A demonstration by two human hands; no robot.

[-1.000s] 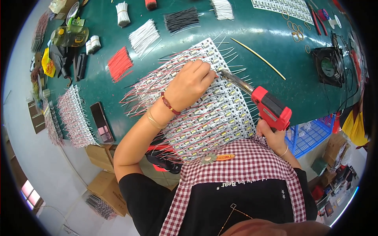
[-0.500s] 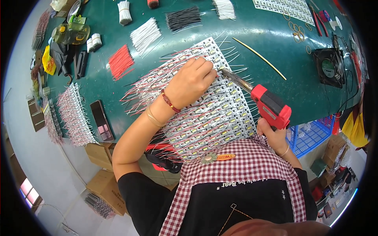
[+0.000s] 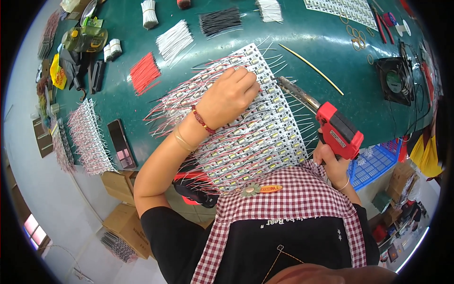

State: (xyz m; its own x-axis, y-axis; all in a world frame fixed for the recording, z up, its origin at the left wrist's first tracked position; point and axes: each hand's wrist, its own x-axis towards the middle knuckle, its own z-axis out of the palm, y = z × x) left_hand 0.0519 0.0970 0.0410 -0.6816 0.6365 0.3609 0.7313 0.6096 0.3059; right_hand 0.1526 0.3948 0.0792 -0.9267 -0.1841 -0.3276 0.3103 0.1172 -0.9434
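A sheet of small LED circuit boards (image 3: pixel 272 125) lies before me at a slant, with red, black and white wires sticking out along its edges. My left hand (image 3: pixel 231 92) rests over its upper part, fingers closed in a pinch; whatever is between the fingertips is hidden. In my right hand (image 3: pixel 329 158) is a red and black soldering gun (image 3: pixel 341 130), gripped by the handle. Its metal tip points up and left, just off the sheet's right edge, among the wire ends there.
Bundles of red wires (image 3: pixel 144 74), white wires (image 3: pixel 174 43) and black wires (image 3: pixel 220 22) lie beyond the sheet. A thin yellow stick (image 3: pixel 312 69) and a black fan (image 3: pixel 396 80) are to the right. A phone (image 3: pixel 121 144) and a wired board sheet (image 3: pixel 90 137) lie left.
The soldering gun has moved right and slightly down in my right hand, its tip leaving the boards near my left fingertips. My left hand has stayed almost in place.
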